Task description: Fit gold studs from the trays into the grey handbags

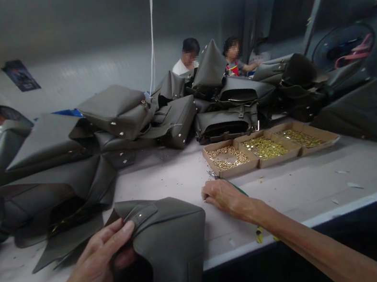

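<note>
A dark grey-green handbag (171,231) lies tilted at the table's front edge, its mouth toward me. My left hand (102,253) grips its upper edge, thumb on a tab (145,215) with a small metal fitting, other fingers inside the opening. My right hand (225,195) is closed low over the table, right of the bag and just in front of the cardboard trays. At its fingertips is a tiny pale glint, too small to name. Partly behind this hand lies a tool with a green handle (237,187); I cannot tell whether the hand touches it.
Three cardboard trays (261,163) hold small gold-coloured metal pieces. Similar bags (113,110) are heaped along the back and left of the table (166,179). Several people (188,58) are beyond the heap and at left. A fan (343,48) stands at right; a white cord (151,35) hangs down.
</note>
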### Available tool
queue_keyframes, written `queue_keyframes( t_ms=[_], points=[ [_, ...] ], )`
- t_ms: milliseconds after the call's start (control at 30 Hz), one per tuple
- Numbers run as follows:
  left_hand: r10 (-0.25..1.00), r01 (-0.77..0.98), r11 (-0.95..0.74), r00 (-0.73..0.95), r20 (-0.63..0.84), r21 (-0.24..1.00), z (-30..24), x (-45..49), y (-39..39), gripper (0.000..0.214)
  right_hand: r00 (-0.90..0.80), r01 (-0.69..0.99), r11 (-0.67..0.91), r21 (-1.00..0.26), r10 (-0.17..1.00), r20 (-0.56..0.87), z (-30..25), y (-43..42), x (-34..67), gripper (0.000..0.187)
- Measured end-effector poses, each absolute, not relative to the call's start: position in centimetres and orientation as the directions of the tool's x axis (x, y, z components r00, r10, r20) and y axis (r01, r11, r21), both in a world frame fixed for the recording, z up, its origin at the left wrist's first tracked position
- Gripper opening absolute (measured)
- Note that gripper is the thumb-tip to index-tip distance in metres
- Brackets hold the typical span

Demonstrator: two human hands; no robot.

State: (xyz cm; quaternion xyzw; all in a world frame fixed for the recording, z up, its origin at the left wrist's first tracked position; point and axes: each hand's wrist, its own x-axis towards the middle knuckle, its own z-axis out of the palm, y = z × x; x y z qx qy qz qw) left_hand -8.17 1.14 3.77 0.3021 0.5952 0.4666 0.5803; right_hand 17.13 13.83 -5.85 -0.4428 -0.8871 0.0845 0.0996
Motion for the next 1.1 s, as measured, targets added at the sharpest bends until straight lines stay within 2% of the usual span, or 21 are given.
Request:
queue_keyframes(
  t_ms=[167,300,533,933,1100],
  points=[
    [0.884,-0.220,0.377,-0.205,-0.421,0.900,3.4,-8.4,1.3,0.052,-0.561,0.786,0.567,-0.247,0.821,0.102,-5.2,13.8,17.5,0.017],
    [0.856,-0.210,0.378,-0.291,-0.427,0.902,2.7,-9.1,1.4,0.055,-0.555,0.778,0.563,-0.278,0.824,0.116,-3.8,13.4,16.7,0.014],
    [0.882,-0.201,0.377,-0.221,-0.417,0.904,2.5,-9.2,1.3,0.052,-0.609,0.744,0.595,-0.304,0.791,0.057,-3.6,13.8,15.6,0.013],
    [0.899,-0.164,0.360,-0.200,-0.388,0.918,2.2,-9.3,1.2,0.052,-0.636,0.717,0.634,-0.290,0.765,0.099,-4.8,12.8,17.7,0.012],
    [0.871,-0.180,0.352,-0.296,-0.392,0.918,2.1,-9.4,1.2,0.059,-0.671,0.699,0.672,-0.244,0.735,0.101,-4.9,11.9,18.1,0.019]
  ],
)
